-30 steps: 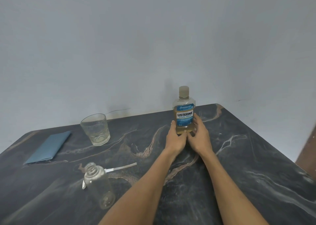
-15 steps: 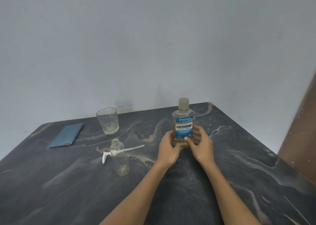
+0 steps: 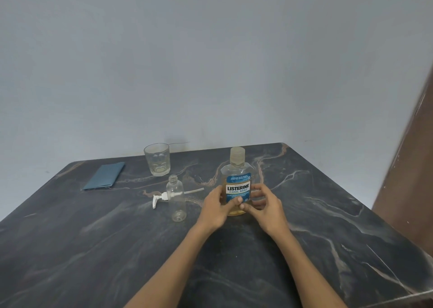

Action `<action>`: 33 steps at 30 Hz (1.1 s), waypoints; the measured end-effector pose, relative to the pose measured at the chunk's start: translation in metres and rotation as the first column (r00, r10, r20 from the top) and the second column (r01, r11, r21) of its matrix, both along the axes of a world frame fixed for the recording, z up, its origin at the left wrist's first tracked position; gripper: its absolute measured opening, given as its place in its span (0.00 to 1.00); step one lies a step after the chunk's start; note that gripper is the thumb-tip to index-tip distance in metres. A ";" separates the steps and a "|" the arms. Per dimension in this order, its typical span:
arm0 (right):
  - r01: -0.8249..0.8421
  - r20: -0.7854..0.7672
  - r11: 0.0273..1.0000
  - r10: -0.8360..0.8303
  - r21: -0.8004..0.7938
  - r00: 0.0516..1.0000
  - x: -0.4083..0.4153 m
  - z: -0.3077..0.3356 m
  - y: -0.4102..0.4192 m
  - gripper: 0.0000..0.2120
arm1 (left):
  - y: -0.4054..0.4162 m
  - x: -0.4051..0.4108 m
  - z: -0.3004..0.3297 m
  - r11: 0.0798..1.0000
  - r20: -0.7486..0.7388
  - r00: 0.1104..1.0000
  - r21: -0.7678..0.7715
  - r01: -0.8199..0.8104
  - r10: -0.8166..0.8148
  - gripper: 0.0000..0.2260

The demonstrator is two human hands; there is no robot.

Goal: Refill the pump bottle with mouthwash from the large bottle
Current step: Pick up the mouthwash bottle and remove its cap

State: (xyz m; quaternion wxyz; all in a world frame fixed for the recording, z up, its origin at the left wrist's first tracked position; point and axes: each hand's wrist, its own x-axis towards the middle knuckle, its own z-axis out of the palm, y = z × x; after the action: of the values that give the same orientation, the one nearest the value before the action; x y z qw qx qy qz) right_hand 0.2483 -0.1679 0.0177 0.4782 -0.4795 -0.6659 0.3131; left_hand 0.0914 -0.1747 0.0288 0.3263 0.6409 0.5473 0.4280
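1. The large bottle [image 3: 237, 186] of mouthwash stands upright on the dark marbled table [image 3: 328, 225], a little right of the middle of the view. Its cap [image 3: 237, 156] is on, and the liquid inside is amber. The blue label faces the camera.

2. The left hand [image 3: 216, 208] comes in from 6 o'clock with the forearm going up toward 1 o'clock. It grips the lower left side of the large bottle: the thumb lies across the front, on the low part of the label, and the fingers go behind the bottle, where I cannot see them.

3. The right hand [image 3: 266, 205] comes from 5 o'clock, the forearm pointing toward 11 o'clock. It holds the lower right side of the same bottle, with the fingers curled around the right edge and the thumb pointing to the left, near the left thumb.

4. Whether the base of the bottle touches the table or is a little lifted, I cannot tell.

5. The pump bottle [image 3: 176, 200] is clear and looks empty. It stands upright with an open neck, at 9 o'clock from the large bottle, near the left hand but apart from it.

6. The white pump head [image 3: 160, 197] with its tube lies flat on the table just behind the pump bottle.

7. A drinking glass [image 3: 157, 159] stands at 11 o'clock from the pump bottle, and a folded blue cloth [image 3: 104, 176] lies at 10 o'clock, well apart.
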 end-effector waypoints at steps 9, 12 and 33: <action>-0.038 0.008 0.999 0.038 0.025 0.999 0.001 0.000 0.003 0.20 | -0.001 -0.004 -0.004 0.997 0.010 0.998 0.059 0.053 -0.054 0.16; -0.035 0.013 0.999 0.034 0.029 0.999 0.001 -0.001 0.006 0.20 | 0.002 -0.004 -0.011 0.996 0.006 0.999 0.068 0.049 -0.050 0.17; 0.057 0.231 0.976 -0.107 0.210 0.967 0.002 0.132 0.013 0.04 | 0.003 -0.007 -0.022 0.996 0.127 0.991 0.086 0.036 -0.046 0.12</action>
State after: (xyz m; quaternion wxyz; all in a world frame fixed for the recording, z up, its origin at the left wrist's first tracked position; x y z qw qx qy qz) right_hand 0.2502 -0.1552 0.1496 0.4525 -0.4902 -0.7269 0.1632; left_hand 0.0848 -0.1720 0.0072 0.3427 0.6362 0.4936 0.4839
